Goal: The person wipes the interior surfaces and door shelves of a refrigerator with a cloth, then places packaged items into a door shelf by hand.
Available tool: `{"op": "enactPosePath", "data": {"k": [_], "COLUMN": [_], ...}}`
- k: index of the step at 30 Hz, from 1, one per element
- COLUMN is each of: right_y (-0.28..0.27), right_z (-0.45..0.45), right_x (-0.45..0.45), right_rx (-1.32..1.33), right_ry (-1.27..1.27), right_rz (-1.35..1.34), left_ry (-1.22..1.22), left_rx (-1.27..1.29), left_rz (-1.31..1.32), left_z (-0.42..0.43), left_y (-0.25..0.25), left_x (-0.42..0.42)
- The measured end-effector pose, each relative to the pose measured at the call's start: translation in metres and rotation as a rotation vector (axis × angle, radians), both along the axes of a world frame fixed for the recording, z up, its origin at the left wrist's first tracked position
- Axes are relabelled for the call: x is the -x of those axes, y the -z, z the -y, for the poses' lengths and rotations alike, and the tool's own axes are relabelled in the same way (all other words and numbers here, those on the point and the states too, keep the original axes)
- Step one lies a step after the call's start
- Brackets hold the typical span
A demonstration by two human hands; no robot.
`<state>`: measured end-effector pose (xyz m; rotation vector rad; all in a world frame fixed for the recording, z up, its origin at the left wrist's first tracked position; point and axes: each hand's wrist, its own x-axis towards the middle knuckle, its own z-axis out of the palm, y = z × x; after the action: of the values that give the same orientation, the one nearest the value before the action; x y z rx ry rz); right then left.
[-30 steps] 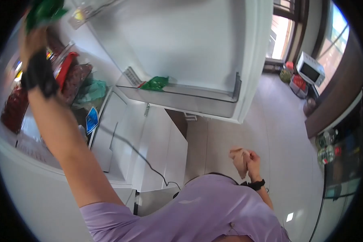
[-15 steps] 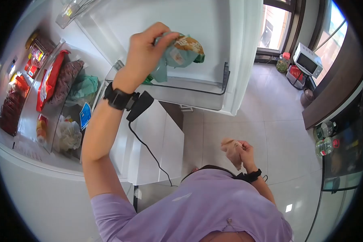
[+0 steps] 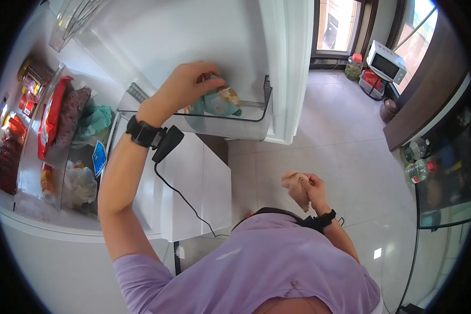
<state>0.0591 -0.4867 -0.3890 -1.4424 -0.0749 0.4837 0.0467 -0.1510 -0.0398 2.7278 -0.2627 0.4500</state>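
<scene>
My left hand (image 3: 191, 83) pinches the top of a green plastic bag (image 3: 220, 102) with an orange-brown print. The bag is lowered partly inside the clear shelf bin (image 3: 240, 125) on the open fridge door (image 3: 193, 36). A grey slatted item stands at the left end of that bin. On the right, over the tiled floor, my right hand (image 3: 315, 189) is closed on a crumpled beige cloth (image 3: 297, 188), which hangs from its fingers.
Fridge shelves at left hold a red packet (image 3: 52, 118), a bag of dark red food (image 3: 72, 116), a teal bag (image 3: 95, 124), a white bag (image 3: 80, 184) and jars (image 3: 34, 78). A microwave (image 3: 386, 63) and bottles (image 3: 417, 170) stand at right.
My left hand came from the fridge shelves at upper left across to the door bin and lowered the green bag into it. My right hand still holds the cloth.
</scene>
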Motion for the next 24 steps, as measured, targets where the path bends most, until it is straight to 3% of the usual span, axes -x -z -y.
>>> {"op": "enactPosePath", "data": {"k": [3,5,6,7,9,12,13,16,19,20,21,23,24], "right_y": [0.011,0.014,0.015,0.015,0.008,-0.015,-0.026,-0.094,-0.168,-0.186,-0.206,-0.214,-0.209], "right_z": [0.0,-0.003,-0.005,-0.006,-0.008,-0.019,-0.024,-0.032,-0.043,-0.051,-0.054,-0.073,-0.077], "right_x": [-0.002,-0.005,-0.004,-0.003,-0.003,-0.01,-0.014,-0.026,-0.05,-0.057,-0.057,-0.068,-0.075], "right_rx": [0.058,0.056,0.026,-0.001,0.024,0.207,0.294,0.144,-0.112,-0.223,-0.125,-0.205,-0.308], "right_ry": [-0.029,-0.031,-0.025,-0.022,-0.059,-0.1,-0.115,0.178,0.453,0.496,0.516,0.438,0.333], "right_rz": [0.038,0.045,0.033,0.021,0.025,0.212,0.3,0.488,0.768,0.879,1.029,1.058,0.986], "left_ry": [0.138,0.09,0.387,0.418,1.32,1.395,1.415,1.261,0.734,0.586,0.425,0.408,0.537], "left_rx": [-0.078,0.11,0.478,0.785,0.579,0.509,0.456,0.455,0.792,0.825,0.84,0.922,0.909], "left_rz": [0.545,0.125,0.012,-0.386,-0.362,-0.28,-0.269,-0.154,0.502,0.536,0.572,0.789,0.681], "left_z": [0.02,0.057,0.079,0.09,0.11,0.125,0.126,0.124,0.145,0.149,0.151,0.172,0.173], "left_y": [-0.017,-0.034,-0.025,-0.005,-0.004,0.01,0.011,0.03,0.043,0.037,0.029,0.029,0.028], "left_x": [0.024,0.088,0.11,0.141,0.131,0.144,0.146,0.169,0.178,0.184,0.192,0.189,0.191]}}
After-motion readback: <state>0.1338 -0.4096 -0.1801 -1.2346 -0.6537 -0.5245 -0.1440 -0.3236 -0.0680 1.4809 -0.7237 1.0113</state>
